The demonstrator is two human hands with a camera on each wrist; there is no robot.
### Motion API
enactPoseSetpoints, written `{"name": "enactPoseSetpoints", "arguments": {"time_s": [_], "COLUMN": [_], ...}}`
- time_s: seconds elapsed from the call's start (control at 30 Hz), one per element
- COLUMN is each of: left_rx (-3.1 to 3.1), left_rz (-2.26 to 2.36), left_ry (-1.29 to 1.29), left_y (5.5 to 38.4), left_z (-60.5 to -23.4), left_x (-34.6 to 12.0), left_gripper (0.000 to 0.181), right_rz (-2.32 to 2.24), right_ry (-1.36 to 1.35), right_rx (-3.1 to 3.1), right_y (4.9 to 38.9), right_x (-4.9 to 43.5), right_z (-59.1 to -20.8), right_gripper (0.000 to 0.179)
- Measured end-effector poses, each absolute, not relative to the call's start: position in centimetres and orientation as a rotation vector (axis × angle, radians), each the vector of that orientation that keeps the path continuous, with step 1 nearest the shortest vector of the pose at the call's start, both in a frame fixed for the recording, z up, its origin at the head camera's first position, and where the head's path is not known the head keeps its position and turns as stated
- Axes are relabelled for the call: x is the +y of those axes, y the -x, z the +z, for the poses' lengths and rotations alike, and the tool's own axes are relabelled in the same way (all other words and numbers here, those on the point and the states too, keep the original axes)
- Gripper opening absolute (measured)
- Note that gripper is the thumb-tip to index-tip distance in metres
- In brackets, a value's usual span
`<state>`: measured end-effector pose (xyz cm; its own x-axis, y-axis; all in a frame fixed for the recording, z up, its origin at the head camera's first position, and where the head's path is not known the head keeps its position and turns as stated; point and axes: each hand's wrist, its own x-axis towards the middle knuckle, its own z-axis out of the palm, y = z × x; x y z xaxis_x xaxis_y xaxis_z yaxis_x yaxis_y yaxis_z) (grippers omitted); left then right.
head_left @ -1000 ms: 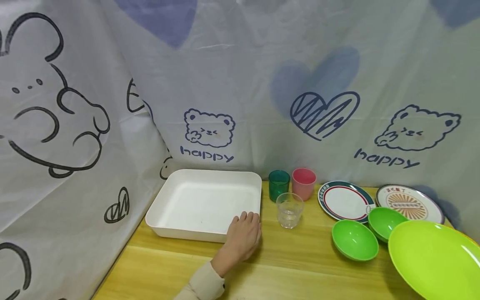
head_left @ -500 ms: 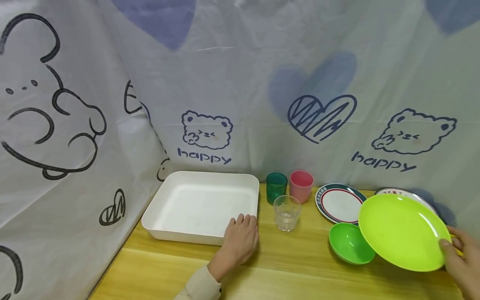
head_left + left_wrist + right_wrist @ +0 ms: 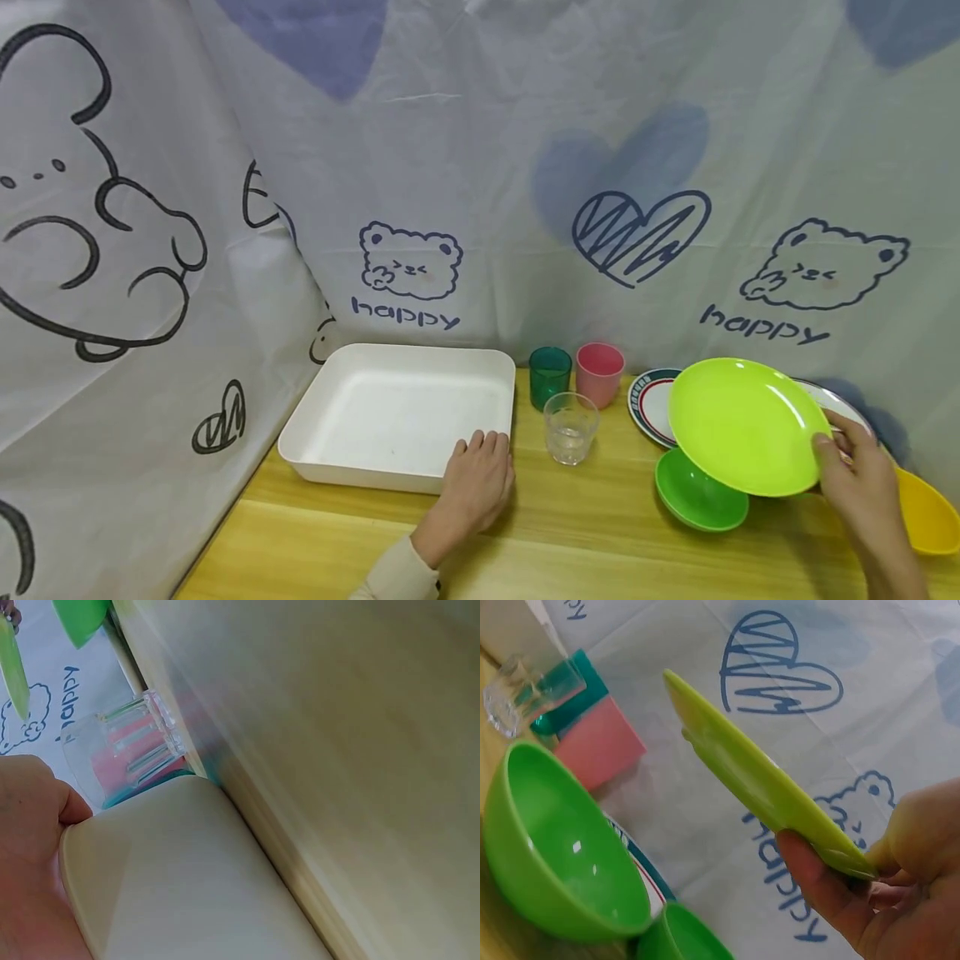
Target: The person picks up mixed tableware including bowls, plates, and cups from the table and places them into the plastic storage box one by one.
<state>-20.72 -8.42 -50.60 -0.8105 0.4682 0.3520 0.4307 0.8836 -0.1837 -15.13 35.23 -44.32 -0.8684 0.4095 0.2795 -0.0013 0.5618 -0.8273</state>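
Note:
In the head view, my left hand (image 3: 476,483) grips the near right corner of a white rectangular tray (image 3: 352,475). Its fingers lie over the rim (image 3: 71,862), seen close up in the left wrist view. My right hand (image 3: 858,487) pinches the right edge of a yellow-green plate (image 3: 750,429), thumb on one face and fingers on the other. That plate is held tilted in the air above a green bowl (image 3: 701,500). A second green bowl (image 3: 681,937) shows in the right wrist view, hidden behind the plate in the head view.
Right of the tray stand a clear glass (image 3: 570,432), a dark green cup (image 3: 550,382) and a pink cup (image 3: 598,379). A teal-rimmed plate (image 3: 651,407) and another white plate (image 3: 846,406) lie at the back, partly covered. A yellow bowl (image 3: 930,515) sits at far right.
My right hand came into view holding the yellow-green plate and moved it left and up, over the bowls. The yellow bowl came into sight. My left hand stayed at the tray corner.

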Motion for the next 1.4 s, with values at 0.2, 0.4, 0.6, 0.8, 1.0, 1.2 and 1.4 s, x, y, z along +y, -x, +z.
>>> {"name": "enactPoseSetpoints", "arguments": {"time_s": [0.2, 0.4, 0.6, 0.8, 1.0, 1.2, 1.4], "left_rx": [-2.691, -2.697, -2.682, -2.726, -2.729, -2.761, -2.803], "left_rz": [0.118, 0.073, 0.06, 0.031, 0.011, 0.004, -0.099], "left_ry": [0.677, 0.67, 0.691, 0.688, 0.688, 0.695, 0.711], "left_y": [20.7, 20.8, 21.0, 20.9, 20.8, 20.8, 21.0], "left_z": [-50.6, -50.6, -50.5, -50.3, -50.0, -50.0, -49.6], "left_x": [-8.1, -8.3, -8.6, -8.4, -8.3, -8.2, -8.3], "left_gripper": [0.018, 0.019, 0.017, 0.017, 0.016, 0.017, 0.022], "right_rz": [1.341, 1.41, 1.476, 1.547, 1.547, 1.566, 1.593], "right_ry": [0.288, 0.273, 0.319, 0.269, 0.235, 0.212, 0.165], "right_rx": [-2.341, -2.359, -2.377, -2.365, -2.356, -2.358, -2.344], "right_y": [15.9, 17.4, 18.2, 18.8, 19.3, 19.7, 20.0], "right_x": [33.3, 31.0, 28.8, 27.1, 25.8, 24.6, 23.3], "right_z": [-44.7, -44.7, -44.7, -44.7, -44.6, -44.6, -44.7], "right_gripper": [0.046, 0.047, 0.051, 0.05, 0.047, 0.047, 0.042]}}
